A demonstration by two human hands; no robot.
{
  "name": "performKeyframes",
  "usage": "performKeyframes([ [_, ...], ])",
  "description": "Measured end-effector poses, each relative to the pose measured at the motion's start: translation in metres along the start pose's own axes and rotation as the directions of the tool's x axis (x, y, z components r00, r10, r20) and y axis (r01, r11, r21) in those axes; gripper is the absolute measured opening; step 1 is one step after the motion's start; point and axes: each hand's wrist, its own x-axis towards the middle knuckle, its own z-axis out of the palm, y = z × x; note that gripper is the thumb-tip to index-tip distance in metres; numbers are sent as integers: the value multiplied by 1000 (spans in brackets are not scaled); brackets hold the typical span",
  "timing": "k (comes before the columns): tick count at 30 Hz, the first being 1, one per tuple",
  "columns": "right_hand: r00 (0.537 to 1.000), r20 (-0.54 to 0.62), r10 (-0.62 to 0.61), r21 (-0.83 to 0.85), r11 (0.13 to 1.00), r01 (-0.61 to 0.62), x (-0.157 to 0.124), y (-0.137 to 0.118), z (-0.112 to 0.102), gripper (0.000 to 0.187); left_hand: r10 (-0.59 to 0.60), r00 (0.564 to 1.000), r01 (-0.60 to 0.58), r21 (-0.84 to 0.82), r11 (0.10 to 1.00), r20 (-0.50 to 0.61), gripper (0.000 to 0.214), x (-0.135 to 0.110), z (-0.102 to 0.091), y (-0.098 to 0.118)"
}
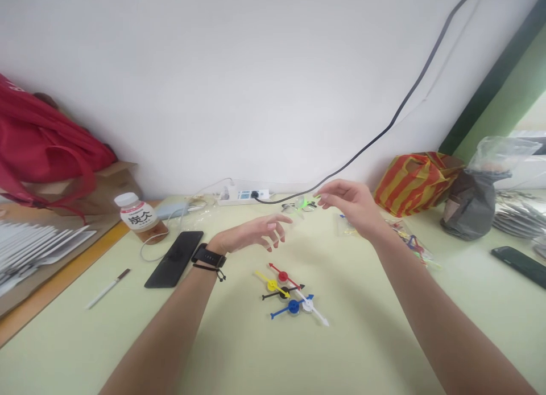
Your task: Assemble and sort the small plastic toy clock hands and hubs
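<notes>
My left hand (256, 234), with a black watch on its wrist, hovers above the pale green table (239, 349) with fingers loosely spread and nothing in them. My right hand (352, 204) is raised higher, fingers stretched toward a green plastic piece (302, 203) near the wall, holding nothing. Below both hands lies a cluster of coloured plastic arrow pieces (290, 292): yellow, red, black, blue and white.
A black phone (174, 258), a drink bottle (140, 218) and a white pen (107, 288) lie at the left. A power strip (243, 196) sits by the wall. A striped bag (412, 181), a grey bag (471, 210) and another phone (519, 265) are at the right.
</notes>
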Motion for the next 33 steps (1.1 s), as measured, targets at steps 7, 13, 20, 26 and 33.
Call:
performKeyframes([
  [7, 977, 214, 3, -233, 971, 48, -1, 6, 14, 21, -17, 1000, 17, -48, 999, 11, 61, 2, 5, 2],
  [13, 949, 196, 246, -547, 831, -103, -2, 34, 19, 16, -14, 1000, 13, -11, 1000, -24, 59, -5, 0, 4],
  [20, 753, 598, 272, -417, 909, 3, -33, 46, 77, 15, -53, 998, 54, 17, 998, -43, 60, -11, -10, 2],
  [26, 742, 595, 310, -394, 917, -67, -47, 44, 105, 27, -57, 998, 58, 25, 998, -26, 58, -9, -8, 4],
  [33, 806, 505, 308, -376, 919, -115, -27, 49, 78, 32, -69, 995, 73, 52, 996, -65, 62, -12, -11, 2],
])
